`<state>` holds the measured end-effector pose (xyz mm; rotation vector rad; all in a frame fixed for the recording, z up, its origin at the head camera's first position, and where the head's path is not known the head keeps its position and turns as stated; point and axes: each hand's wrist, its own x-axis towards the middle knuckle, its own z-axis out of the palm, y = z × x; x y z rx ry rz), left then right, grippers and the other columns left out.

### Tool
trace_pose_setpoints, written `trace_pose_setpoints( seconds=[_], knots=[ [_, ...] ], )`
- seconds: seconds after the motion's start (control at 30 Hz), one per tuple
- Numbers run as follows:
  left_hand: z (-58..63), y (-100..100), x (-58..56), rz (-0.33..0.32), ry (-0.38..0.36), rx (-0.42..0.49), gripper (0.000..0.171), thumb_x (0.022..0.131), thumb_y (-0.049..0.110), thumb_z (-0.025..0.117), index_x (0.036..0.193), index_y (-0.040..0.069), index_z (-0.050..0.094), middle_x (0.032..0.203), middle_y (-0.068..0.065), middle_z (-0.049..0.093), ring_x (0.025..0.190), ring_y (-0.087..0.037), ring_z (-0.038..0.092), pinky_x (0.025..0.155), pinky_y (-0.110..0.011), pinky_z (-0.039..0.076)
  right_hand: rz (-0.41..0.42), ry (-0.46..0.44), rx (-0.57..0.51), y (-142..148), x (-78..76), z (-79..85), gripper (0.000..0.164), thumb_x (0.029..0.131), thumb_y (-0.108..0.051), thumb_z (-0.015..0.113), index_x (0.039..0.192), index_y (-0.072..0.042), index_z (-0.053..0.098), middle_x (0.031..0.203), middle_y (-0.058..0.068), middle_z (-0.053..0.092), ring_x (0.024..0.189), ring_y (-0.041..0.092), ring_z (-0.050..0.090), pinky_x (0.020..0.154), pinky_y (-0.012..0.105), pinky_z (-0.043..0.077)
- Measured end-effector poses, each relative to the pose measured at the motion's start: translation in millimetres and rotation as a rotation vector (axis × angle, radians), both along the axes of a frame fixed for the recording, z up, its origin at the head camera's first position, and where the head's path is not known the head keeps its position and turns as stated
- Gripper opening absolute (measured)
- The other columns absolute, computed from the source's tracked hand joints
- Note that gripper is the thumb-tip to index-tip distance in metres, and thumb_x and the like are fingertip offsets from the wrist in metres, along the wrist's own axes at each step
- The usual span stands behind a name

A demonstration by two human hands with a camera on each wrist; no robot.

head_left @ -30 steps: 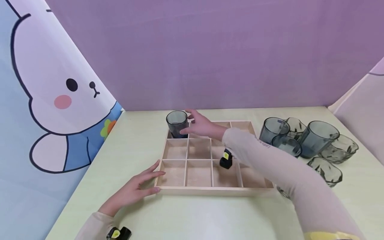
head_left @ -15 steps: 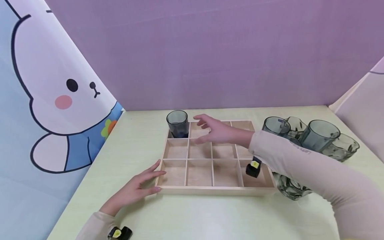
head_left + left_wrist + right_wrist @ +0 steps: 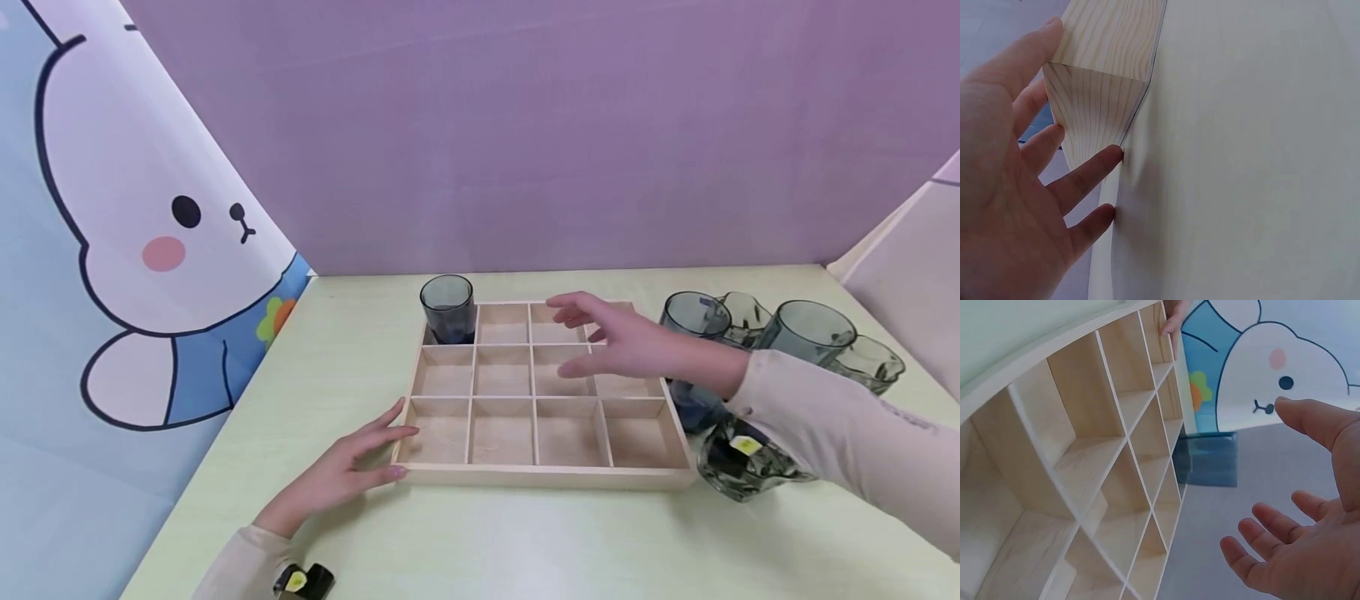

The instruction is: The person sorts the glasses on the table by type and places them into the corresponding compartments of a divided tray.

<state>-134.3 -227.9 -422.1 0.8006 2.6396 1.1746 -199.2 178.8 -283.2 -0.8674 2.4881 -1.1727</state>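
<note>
A smoky grey drinking glass [image 3: 448, 310] stands upright in the back left compartment of a divided wooden box [image 3: 543, 477]. My left hand [image 3: 347, 467] rests at the box's front left corner, fingers spread and straight; the left wrist view has its fingertips along the pale wooden wall [image 3: 1094, 106]. Over the right part of the box hovers my right hand [image 3: 630, 342], with relaxed fingers and nothing in its grasp. In the right wrist view the thumb and fingers are apart, and the glass [image 3: 1207, 459] shows beyond the box's grid.
Right of the box several grey glasses cluster, among them a straight-sided one [image 3: 806, 329] and a wavy-rimmed one [image 3: 870, 362]. The right forearm [image 3: 840, 417] hides part of them. A purple backdrop [image 3: 555, 142] closes off the table's far edge.
My right hand has let go of the glass in the back left compartment and moved right across the box towards the other glasses. The left hand has stayed at the corner.
</note>
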Motion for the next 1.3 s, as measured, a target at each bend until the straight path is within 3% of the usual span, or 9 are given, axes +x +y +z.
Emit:
trace_pose_setpoints(
  seconds=[0.47, 0.77, 0.97, 1.07, 1.13, 1.3],
  knots=[
    [0.5, 0.5, 0.7, 0.006, -0.021, 0.010, 0.051, 0.092, 0.032, 0.072, 0.139, 0.016, 0.059, 0.163, -0.006, 0.023, 0.146, -0.037, 0.023, 0.111, -0.063, 0.025, -0.123, 0.072, -0.011, 60.4, 14.5, -3.9, 0.080, 0.089, -0.017, 0.077, 0.152, -0.004, 0.030, 0.144, 0.020, 0.046, 0.132, 0.037, 0.043, 0.100, 0.056, 0.041],
    [-0.4, -0.1, 0.4, 0.005, -0.038, 0.018, 0.052, 0.092, 0.031, 0.073, 0.140, 0.017, 0.059, 0.163, -0.005, 0.022, 0.147, -0.036, 0.023, 0.111, -0.063, 0.025, -0.250, 0.138, -0.006, 94.0, 19.7, -13.0, 0.081, 0.087, -0.012, 0.079, 0.152, -0.006, 0.031, 0.143, 0.020, 0.045, 0.129, 0.034, 0.044, 0.089, 0.015, 0.040],
    [1.0, 0.1, 0.4, 0.006, -0.044, 0.025, 0.052, 0.092, 0.031, 0.073, 0.139, 0.016, 0.059, 0.163, -0.006, 0.022, 0.146, -0.037, 0.023, 0.111, -0.063, 0.025, -0.336, 0.154, -0.042, 116.0, 24.3, -24.4, 0.085, 0.085, -0.006, 0.079, 0.154, -0.007, 0.030, 0.142, 0.019, 0.045, 0.120, 0.003, 0.043, 0.085, 0.007, 0.036],
    [1.6, 0.4, 0.3, 0.007, -0.048, 0.024, 0.052, 0.092, 0.031, 0.073, 0.139, 0.015, 0.059, 0.163, -0.007, 0.022, 0.146, -0.038, 0.023, 0.111, -0.064, 0.025, -0.378, 0.166, -0.041, 126.7, 26.8, -29.5, 0.087, 0.085, -0.006, 0.079, 0.155, -0.010, 0.029, 0.142, 0.017, 0.044, 0.115, -0.007, 0.040, 0.083, 0.007, 0.036],
    [2.1, 0.8, 0.3, 0.008, -0.051, 0.022, 0.052, 0.092, 0.031, 0.073, 0.139, 0.015, 0.059, 0.163, -0.007, 0.022, 0.146, -0.038, 0.023, 0.111, -0.064, 0.025, -0.401, 0.164, -0.036, 133.3, 28.6, -32.1, 0.088, 0.085, -0.007, 0.079, 0.156, -0.010, 0.026, 0.142, 0.017, 0.042, 0.118, 0.001, 0.043, 0.081, 0.006, 0.036],
    [3.5, 1.7, 0.6, 0.013, -0.055, 0.017, 0.052, 0.092, 0.032, 0.073, 0.139, 0.015, 0.059, 0.163, -0.007, 0.022, 0.146, -0.038, 0.023, 0.111, -0.064, 0.025, -0.449, 0.151, -0.018, 144.6, 33.2, -38.5, 0.093, 0.086, -0.011, 0.079, 0.158, -0.008, 0.019, 0.144, 0.024, 0.039, 0.123, 0.040, 0.042, 0.080, 0.003, 0.034]
  ],
)
